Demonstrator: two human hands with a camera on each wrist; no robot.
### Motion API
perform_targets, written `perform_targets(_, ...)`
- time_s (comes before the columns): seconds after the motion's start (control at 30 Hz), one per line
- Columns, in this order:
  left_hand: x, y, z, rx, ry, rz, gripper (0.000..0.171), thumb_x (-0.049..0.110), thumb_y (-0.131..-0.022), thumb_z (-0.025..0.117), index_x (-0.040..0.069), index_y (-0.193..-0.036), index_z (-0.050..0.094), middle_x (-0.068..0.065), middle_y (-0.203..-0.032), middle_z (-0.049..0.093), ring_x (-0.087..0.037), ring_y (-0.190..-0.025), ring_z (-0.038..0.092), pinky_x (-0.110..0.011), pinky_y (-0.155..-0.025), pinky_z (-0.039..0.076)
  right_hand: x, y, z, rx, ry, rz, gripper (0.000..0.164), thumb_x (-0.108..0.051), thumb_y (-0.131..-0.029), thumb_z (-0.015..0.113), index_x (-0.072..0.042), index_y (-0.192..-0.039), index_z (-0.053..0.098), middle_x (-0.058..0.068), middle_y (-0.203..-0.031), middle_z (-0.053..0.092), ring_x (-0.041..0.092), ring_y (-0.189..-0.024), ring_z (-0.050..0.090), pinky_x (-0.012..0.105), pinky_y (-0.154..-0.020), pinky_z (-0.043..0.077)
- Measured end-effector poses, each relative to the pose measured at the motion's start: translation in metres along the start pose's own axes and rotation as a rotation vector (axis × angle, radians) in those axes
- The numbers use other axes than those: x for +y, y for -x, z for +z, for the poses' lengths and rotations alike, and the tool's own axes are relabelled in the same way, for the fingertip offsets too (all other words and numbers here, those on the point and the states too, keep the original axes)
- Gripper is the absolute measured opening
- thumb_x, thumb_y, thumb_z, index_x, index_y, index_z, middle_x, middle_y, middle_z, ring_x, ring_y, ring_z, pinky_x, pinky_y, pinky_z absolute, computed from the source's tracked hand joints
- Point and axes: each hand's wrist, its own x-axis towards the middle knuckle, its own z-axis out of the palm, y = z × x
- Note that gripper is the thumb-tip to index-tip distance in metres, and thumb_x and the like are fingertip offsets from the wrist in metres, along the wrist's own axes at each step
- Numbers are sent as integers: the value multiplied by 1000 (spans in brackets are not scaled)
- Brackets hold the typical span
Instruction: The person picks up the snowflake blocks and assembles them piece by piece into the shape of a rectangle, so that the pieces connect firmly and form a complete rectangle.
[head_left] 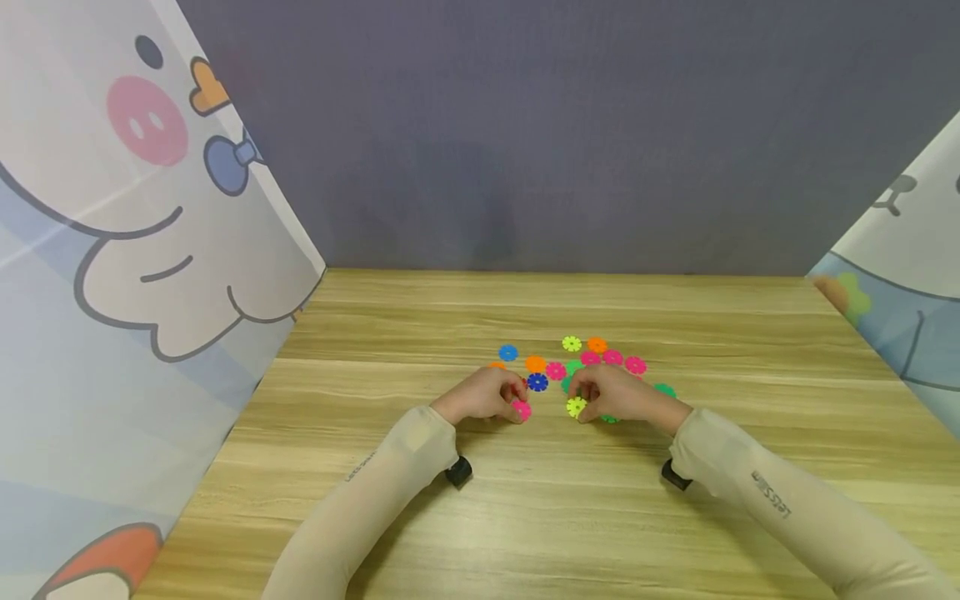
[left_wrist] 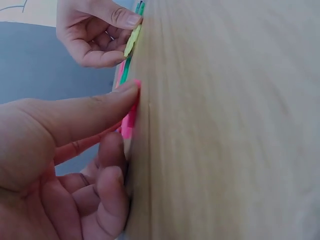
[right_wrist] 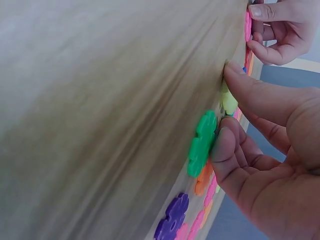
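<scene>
My left hand (head_left: 482,394) pinches a pink notched plastic disc (head_left: 522,409) low over the wooden table. In the left wrist view the thumb lies on one edge of this pink disc (left_wrist: 131,117), and the other fingers curl loosely below. My right hand (head_left: 619,392) holds a yellow-green notched disc (head_left: 576,407) between thumb and fingers. The two held discs are a short way apart. Close by my right fingers a green disc (right_wrist: 202,144) shows in the right wrist view, with a purple disc (right_wrist: 173,217) farther along. The hands partly cover several discs.
Beyond the hands, several loose discs lie on the wooden table (head_left: 480,525): a light blue disc (head_left: 507,352), a dark blue disc (head_left: 537,382), an orange disc (head_left: 597,344) and a pink disc (head_left: 635,365) among them. A grey panel (head_left: 562,142) stands behind; printed cartoon panels flank both sides.
</scene>
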Motion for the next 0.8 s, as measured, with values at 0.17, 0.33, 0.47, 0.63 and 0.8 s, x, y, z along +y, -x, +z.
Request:
perform_targets(0.17, 2, 1, -1, -2, -72, 17, 20, 10, -82, 83, 8, -90, 65, 2, -82, 56, -11, -68, 49, -20, -55, 44, -2, 2, -1, 17, -17, -4, 27, -2, -75, 86, -8, -91, 65, 0, -77, 57, 14, -72, 51, 28, -64, 46)
perform_targets(0.33, 3, 2, -1, 1, -105, 35, 23, 11, -81, 84, 8, -89, 63, 2, -84, 60, -13, -79, 52, -21, -69, 45, 1, 3, 1, 31, -27, -8, 28, -3, -75, 86, -9, -89, 63, -1, -77, 57, 14, -71, 51, 28, -63, 47)
perform_targets(0.47, 0, 4, 1, 12, -64, 36, 24, 8, -81, 84, 7, -89, 62, 2, -80, 58, -12, -74, 52, -20, -64, 44, 3, 4, 2, 47, -53, -23, 25, 0, -76, 84, -8, -88, 63, 0, -78, 58, 15, -73, 53, 27, -64, 48)
perform_targets(0.63, -3, 6, 1, 26, -27, 64, 15, -1, -85, 77, 5, -89, 64, 2, -78, 59, -10, -71, 51, -18, -58, 42, 7, 8, 1, 57, -158, -19, 16, 6, -81, 76, -2, -89, 64, 3, -80, 60, 17, -73, 56, 28, -62, 53)
perform_targets(0.8, -5, 10, -1, 31, 40, 66, 8, -1, -89, 72, 4, -93, 67, 1, -78, 61, -10, -66, 53, -18, -52, 44, 9, 12, 0, 54, -272, 0, 9, 7, -87, 70, 4, -92, 64, 8, -80, 62, 19, -67, 62, 31, -59, 57)
